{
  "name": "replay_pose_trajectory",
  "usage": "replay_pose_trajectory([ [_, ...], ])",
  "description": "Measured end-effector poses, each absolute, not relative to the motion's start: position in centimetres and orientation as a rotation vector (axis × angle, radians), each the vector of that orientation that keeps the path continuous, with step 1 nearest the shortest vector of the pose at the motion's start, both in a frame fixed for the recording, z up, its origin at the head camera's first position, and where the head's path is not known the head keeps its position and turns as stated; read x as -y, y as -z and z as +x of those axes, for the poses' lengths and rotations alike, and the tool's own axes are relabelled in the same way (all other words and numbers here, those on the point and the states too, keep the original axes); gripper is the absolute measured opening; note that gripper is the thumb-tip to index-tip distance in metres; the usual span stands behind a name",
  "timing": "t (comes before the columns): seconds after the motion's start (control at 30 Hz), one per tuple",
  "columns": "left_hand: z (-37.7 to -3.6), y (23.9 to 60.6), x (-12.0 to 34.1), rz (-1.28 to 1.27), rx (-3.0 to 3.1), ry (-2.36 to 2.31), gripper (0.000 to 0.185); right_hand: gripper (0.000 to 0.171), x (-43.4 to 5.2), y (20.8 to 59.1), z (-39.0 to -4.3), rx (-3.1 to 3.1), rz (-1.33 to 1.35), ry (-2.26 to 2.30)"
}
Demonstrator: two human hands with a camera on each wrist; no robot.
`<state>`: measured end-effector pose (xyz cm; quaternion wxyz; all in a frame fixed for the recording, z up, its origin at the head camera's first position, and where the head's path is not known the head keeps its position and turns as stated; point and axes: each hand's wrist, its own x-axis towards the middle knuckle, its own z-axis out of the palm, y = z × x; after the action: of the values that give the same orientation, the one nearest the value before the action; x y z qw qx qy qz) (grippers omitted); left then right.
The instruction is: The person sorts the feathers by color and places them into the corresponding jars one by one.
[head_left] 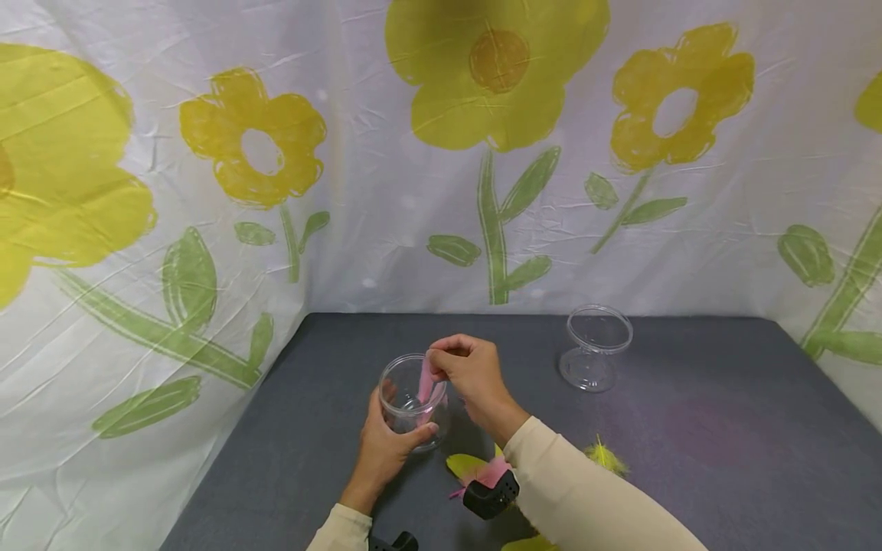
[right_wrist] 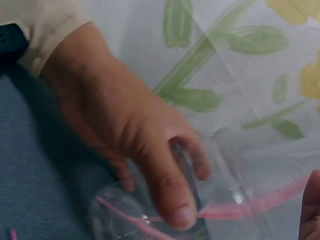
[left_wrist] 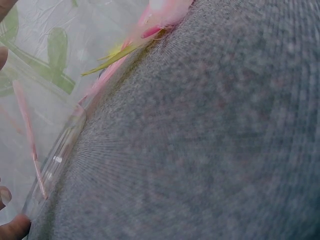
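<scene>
On the grey table my left hand (head_left: 386,440) grips a clear plastic cup (head_left: 412,399), fingers and thumb curled round its wall. My right hand (head_left: 462,367) pinches a pink feather (head_left: 426,386) over the cup's mouth, the feather reaching down inside. The right wrist view shows the left hand (right_wrist: 135,140) wrapped round the cup (right_wrist: 165,220) with pink feather quills (right_wrist: 240,210) inside. The left wrist view shows the cup wall (left_wrist: 55,160) and a pink quill (left_wrist: 27,130) at the left edge.
Loose yellow and pink feathers (head_left: 478,468) lie on the grey table (head_left: 689,428) under my right forearm, another yellow one (head_left: 605,456) to its right. A second clear cup (head_left: 594,348) stands at the back right. A flower-print sheet (head_left: 344,191) hangs behind and at both sides.
</scene>
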<state>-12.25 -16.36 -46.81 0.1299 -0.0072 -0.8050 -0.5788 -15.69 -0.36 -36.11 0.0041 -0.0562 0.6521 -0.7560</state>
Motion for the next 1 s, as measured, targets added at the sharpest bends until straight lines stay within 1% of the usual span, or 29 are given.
replay_pose_trajectory([
  [0.23,-12.2,47.0,16.4,-0.033,2.356,1.659,0.098,0.008,0.2,37.4,-15.2,-2.125,-0.177,2.282],
  [0.47,-12.2,47.1,16.5,-0.045,2.342,1.66,0.101,0.009,-0.2,38.0,-15.0,-2.122,-0.242,2.28],
  [0.6,-12.2,47.1,16.4,-0.047,2.339,1.666,0.101,0.012,-0.7,38.1,-15.0,-2.113,-0.266,2.287],
  [0.8,-12.2,47.0,16.2,-0.04,2.328,1.678,0.1,0.015,-2.3,37.5,-15.0,-2.054,-0.247,2.352],
  [1.0,-12.2,46.9,16.2,-0.034,2.304,1.691,0.102,0.015,-4.5,36.1,-14.8,-2.024,-0.277,2.403],
])
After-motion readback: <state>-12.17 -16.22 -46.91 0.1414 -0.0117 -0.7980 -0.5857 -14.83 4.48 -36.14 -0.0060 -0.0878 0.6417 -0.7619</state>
